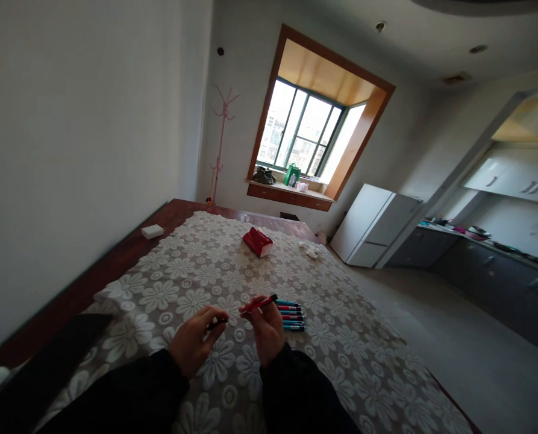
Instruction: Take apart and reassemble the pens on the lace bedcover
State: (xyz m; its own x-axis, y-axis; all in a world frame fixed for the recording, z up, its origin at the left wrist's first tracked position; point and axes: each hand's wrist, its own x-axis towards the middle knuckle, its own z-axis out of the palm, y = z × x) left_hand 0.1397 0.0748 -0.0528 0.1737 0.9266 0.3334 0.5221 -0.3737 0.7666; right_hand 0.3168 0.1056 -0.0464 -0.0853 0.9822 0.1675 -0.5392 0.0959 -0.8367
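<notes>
Between the fingers of my right hand is a red pen with a black end pointing up to the right. My left hand pinches a small dark piece, perhaps a pen part; its exact kind is hard to make out. A small gap separates the two hands above the flowered tablecloth. Just right of my right hand, several blue and red pens lie side by side in a row, their left ends partly hidden behind the hand.
A red packet lies further up the cloth, with crumpled white tissue to its right. On the dark wooden table edge at left sits a white box. A wall rises along the left side; a white fridge stands beyond the table.
</notes>
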